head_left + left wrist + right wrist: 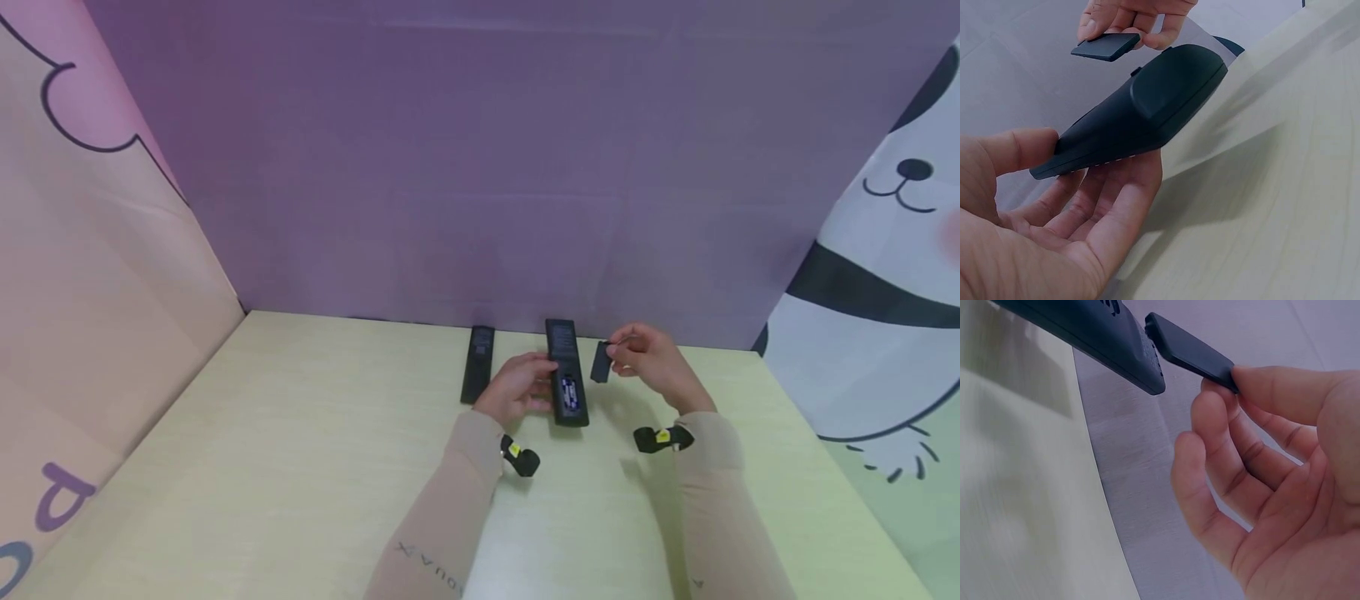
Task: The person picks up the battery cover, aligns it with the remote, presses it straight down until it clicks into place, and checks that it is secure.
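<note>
My left hand (519, 385) holds a black remote control (564, 354) above the table, thumb on one face and fingers beneath, as the left wrist view shows. The remote's back faces up, and its battery compartment (571, 395) lies uncovered with batteries inside. To the right, my right hand (651, 363) pinches a small black battery cover (600, 363) between thumb and fingertips. In the right wrist view the cover (1191, 350) is tilted close beside the end of the remote (1100, 344). A second black remote (478, 364) lies on the table left of my left hand.
The pale wooden table (300, 450) ends at a purple backdrop (480, 183) just behind the remotes. Printed panels stand on both sides, the right one with a panda (885, 275). A black wrist camera (521, 457) sits on my left wrist, another (663, 438) on my right.
</note>
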The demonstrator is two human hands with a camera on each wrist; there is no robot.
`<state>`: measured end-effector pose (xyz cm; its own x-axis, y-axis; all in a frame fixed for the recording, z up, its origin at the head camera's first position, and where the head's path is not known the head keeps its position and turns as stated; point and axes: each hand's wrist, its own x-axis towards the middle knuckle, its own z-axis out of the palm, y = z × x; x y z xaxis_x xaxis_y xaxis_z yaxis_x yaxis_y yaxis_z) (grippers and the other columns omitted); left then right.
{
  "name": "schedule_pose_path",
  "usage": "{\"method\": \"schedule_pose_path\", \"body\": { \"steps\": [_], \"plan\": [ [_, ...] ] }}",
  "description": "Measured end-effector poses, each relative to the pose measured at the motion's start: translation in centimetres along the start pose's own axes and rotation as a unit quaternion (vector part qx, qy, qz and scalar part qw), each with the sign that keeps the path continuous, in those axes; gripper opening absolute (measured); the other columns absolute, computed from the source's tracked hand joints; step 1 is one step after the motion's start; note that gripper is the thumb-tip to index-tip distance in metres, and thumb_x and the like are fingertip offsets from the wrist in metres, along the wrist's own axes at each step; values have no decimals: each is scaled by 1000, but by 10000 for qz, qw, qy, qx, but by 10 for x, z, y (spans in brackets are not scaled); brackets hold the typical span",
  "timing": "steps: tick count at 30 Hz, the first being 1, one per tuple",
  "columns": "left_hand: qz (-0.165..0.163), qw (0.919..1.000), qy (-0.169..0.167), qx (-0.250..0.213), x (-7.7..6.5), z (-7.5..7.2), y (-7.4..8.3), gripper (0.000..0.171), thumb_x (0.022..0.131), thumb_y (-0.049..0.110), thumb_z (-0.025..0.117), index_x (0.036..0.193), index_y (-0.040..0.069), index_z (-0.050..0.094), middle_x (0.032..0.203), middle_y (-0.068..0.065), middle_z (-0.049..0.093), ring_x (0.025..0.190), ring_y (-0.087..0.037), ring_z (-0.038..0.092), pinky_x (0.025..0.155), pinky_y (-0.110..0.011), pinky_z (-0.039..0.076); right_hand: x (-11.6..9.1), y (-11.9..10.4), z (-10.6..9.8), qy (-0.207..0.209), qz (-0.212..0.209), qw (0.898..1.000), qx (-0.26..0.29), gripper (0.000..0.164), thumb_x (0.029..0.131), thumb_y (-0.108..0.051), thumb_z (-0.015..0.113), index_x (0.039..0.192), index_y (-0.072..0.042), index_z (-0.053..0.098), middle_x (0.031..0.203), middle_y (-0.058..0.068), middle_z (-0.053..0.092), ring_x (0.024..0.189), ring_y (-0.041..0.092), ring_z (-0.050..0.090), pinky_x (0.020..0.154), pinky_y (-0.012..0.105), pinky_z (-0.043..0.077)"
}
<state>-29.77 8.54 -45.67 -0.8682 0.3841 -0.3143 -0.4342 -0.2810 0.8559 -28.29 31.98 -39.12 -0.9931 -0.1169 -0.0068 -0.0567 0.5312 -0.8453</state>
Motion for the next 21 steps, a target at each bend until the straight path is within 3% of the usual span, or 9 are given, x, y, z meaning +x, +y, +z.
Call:
{"method": "schedule_pose_path", "body": {
  "steps": [11,21],
  "plan": [
    [-31,10000,-55,28,-2,0,1,43,99,16,64,141,12,57,128,-15,66,108,-28,65,92,-49,57,-1,-3,2,-170,-36,9997,-154,23,102,-16,62,118,-1,58,105,12,72,84,15,67,77,27,59],
    [-62,9999,-66,45,-3,0,1,48,99,17,64,145,13,55,128,-14,66,108,-27,65,91,-47,57,-3,-3,5,-332,-224,9991,-171,21,100,-14,66,113,1,61,102,13,75,87,26,71,85,43,60]
  ]
}}
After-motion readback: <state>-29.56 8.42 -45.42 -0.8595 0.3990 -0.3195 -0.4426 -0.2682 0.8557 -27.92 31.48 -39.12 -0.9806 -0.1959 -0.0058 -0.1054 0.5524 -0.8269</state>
